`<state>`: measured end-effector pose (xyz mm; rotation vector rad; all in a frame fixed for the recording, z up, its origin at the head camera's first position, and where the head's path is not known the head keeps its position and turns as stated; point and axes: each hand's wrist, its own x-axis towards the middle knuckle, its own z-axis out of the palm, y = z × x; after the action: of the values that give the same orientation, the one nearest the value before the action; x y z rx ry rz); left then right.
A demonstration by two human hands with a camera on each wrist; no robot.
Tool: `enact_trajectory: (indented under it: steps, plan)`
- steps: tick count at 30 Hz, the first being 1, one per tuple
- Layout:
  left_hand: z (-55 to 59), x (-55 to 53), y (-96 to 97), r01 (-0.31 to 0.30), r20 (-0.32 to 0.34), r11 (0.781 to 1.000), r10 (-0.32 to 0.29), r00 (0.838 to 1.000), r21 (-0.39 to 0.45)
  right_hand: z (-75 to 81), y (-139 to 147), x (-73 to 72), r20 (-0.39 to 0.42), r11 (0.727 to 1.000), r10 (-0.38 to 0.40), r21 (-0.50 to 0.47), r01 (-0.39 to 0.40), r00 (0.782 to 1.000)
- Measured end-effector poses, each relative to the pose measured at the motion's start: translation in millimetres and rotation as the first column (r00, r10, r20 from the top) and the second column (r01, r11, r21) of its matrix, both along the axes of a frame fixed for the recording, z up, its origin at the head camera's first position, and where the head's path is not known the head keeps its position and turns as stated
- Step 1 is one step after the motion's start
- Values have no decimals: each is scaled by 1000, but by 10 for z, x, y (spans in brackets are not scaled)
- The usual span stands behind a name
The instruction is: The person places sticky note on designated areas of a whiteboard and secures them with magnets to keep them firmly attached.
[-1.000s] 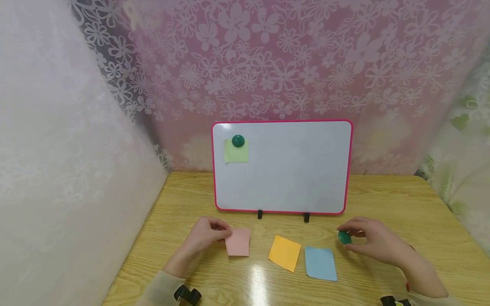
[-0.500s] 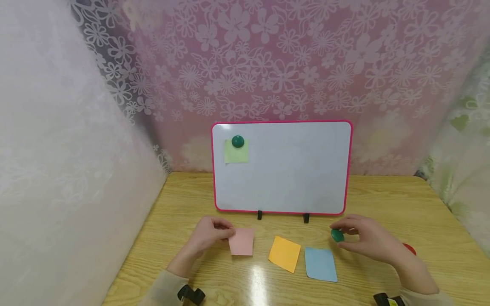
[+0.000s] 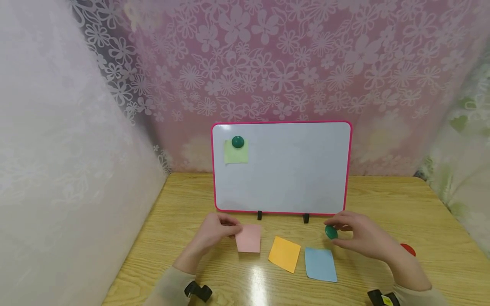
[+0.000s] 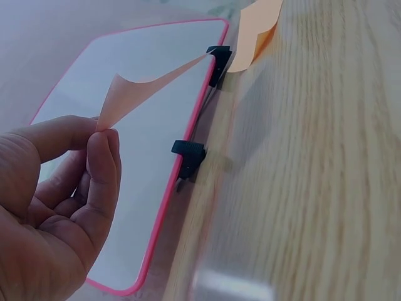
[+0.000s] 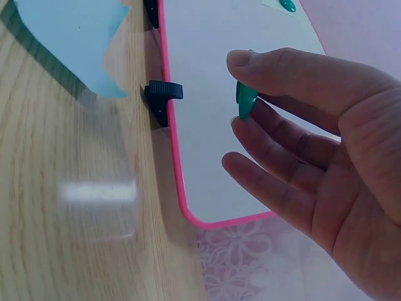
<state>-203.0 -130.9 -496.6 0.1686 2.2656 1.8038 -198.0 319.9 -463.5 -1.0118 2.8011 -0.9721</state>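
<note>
Between thumb and fingers, my left hand (image 3: 215, 233) pinches a pink sticky note (image 3: 249, 239) by its upper left corner. In the left wrist view that note (image 4: 135, 97) curls and stands out from the fingertips. My right hand (image 3: 363, 236) holds a round green magnet (image 3: 331, 232) between thumb and fingers, seen edge-on as a green magnet (image 5: 247, 101) in the right wrist view. Behind both hands stands a whiteboard (image 3: 291, 170) with a pink frame. A second green magnet (image 3: 237, 142) pins a pale green note (image 3: 236, 156) at its upper left.
An orange note (image 3: 284, 254) and a blue note (image 3: 320, 264) lie on the wooden table (image 3: 153, 238) between the hands. A red magnet (image 3: 408, 249) lies beside the right forearm. Black feet (image 3: 306, 218) hold up the whiteboard. A floral curtain hangs behind.
The left hand has carried the pink note rightward and slightly up. The right hand has moved left with the green magnet, and the red magnet has come into fuller view.
</note>
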Motion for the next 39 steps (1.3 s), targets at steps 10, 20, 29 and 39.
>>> enact_trajectory:
  steps: [10,20,29,39]
  plan:
    - [22,-26,98,17,-32,999,-16,999,39,11,-63,-33,-28,999,36,-36,-37,999]
    - [75,-43,211,9,-36,1000,-8,999,16,59,-146,-54,-68,995,85,-37,-88,994]
    - [143,-108,314,33,-36,998,-31,999,45,91,-262,-78,-31,994,98,-52,-100,995]
    - [199,-172,449,11,-58,1000,-10,998,28,118,-431,-100,-137,990,119,-63,-129,983]
